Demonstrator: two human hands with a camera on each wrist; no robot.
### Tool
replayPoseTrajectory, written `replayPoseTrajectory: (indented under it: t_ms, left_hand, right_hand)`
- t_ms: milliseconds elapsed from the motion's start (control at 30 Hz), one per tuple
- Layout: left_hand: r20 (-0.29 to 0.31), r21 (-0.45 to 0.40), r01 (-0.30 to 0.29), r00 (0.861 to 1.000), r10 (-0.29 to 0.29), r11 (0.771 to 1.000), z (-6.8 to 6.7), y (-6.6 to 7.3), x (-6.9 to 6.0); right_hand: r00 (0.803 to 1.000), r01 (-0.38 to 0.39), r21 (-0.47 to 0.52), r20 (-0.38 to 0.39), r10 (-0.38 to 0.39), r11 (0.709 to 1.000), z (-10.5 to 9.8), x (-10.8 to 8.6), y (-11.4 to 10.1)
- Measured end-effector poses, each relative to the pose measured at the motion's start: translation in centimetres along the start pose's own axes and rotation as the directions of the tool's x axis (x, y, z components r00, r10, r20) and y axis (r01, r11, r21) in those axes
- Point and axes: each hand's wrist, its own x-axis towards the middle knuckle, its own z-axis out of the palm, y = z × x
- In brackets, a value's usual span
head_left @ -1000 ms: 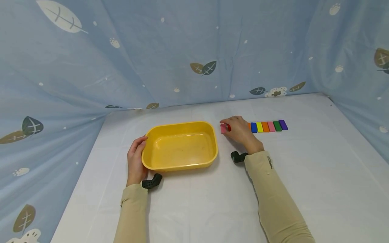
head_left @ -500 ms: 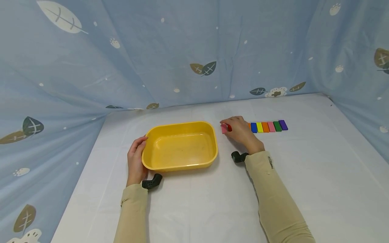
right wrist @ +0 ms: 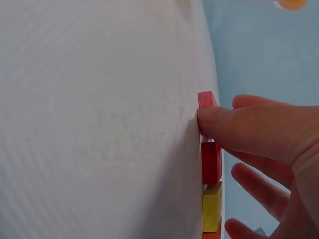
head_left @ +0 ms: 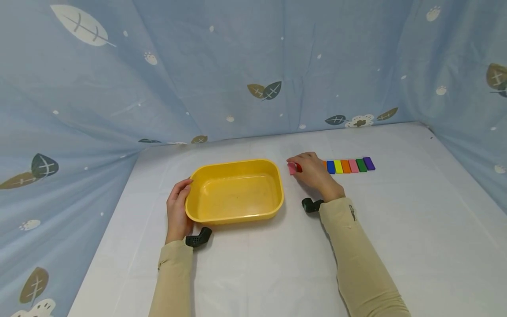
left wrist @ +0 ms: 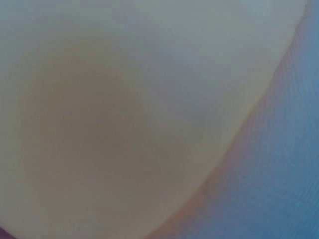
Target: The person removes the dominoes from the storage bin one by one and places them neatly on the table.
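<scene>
My left hand (head_left: 178, 212) holds the left end of a yellow plastic basin (head_left: 234, 216), fingers at its rim. The left wrist view shows only a blurred pale surface and a bluish cloth. To the basin's right, my right hand (head_left: 316, 175) pinches a pink block (head_left: 292, 168) between thumb and fingers. That block sits at the left end of a row of small coloured blocks. In the right wrist view the thumb covers much of the pink block (right wrist: 206, 98); a red block (right wrist: 211, 163) and a yellow block (right wrist: 213, 206) follow with small gaps.
The row runs on rightward past the hand, with a blue block (head_left: 330, 167), a green block (head_left: 361, 165) and a purple block (head_left: 369, 164) among several. A white cloth (head_left: 253, 268) covers the table. Behind it hangs a blue curtain (head_left: 222, 61) with leaf prints.
The head view has shifted very slightly. Both hands, the basin and the blocks stay in place.
</scene>
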Motion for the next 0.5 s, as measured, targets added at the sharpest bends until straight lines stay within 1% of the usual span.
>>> replayPoseTrajectory:
  t_ms: [100, 200, 433, 500]
  left_hand:
    - [0.021, -0.003, -0.007, 1.000, 0.007, 1.000, 0.23, -0.24, 0.14]
    - [0.031, 0.000, 0.001, 1.000, -0.001, 1.000, 0.26, -0.37, 0.22]
    - [0.004, 0.006, -0.001, 1.000, 0.001, 1.000, 0.01, 0.16, -0.16]
    - [0.005, -0.003, 0.003, 1.000, -0.003, 1.000, -0.01, 0.03, -0.21]
  right_hand:
    - [1.000, 0.002, -0.015, -0.008, -0.003, 1.000, -0.26, -0.16, 0.33]
    - [1.000, -0.004, -0.019, -0.004, 0.004, 1.000, -0.45, -0.33, 0.33]
    - [1.000, 0.031, 0.001, 0.004, -0.031, 1.000, -0.43, -0.29, -0.40]
    - [1.000, 0.022, 0.019, -0.001, -0.022, 1.000, -0.34, -0.36, -0.42]
